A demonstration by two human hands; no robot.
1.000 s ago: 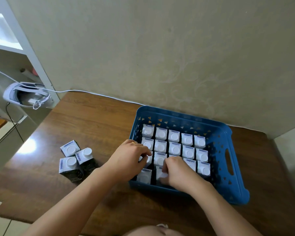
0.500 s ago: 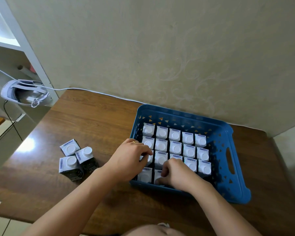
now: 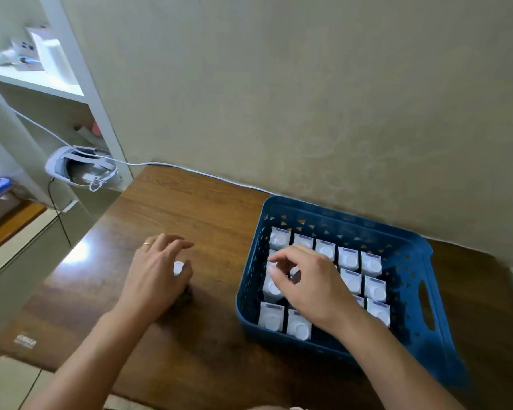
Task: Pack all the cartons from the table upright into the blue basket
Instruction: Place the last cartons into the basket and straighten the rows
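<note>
The blue basket [image 3: 338,214] stands on the right of the wooden table [image 3: 190,208]. Inside it, several white-capped cartons [image 3: 350,258] stand upright in rows. My right hand [image 3: 308,282] hovers over the left rows with its fingers loosely curled, holding nothing. My left hand [image 3: 154,279] is out over the table to the left of the basket, fingers spread above the loose cartons there. Only one white cap [image 3: 178,267] and a dark carton side show under its thumb; the other loose cartons are hidden.
A white headset [image 3: 80,170] lies at the table's far left corner, with a white cable [image 3: 208,174] running along the wall. A white shelf unit [image 3: 57,84] stands at the left. The basket's handle side [image 3: 427,306] faces right.
My left hand has left the basket and moved left over the loose cartons on the table. My right hand has lifted from the front row and opened above the basket. The camera has turned left.
</note>
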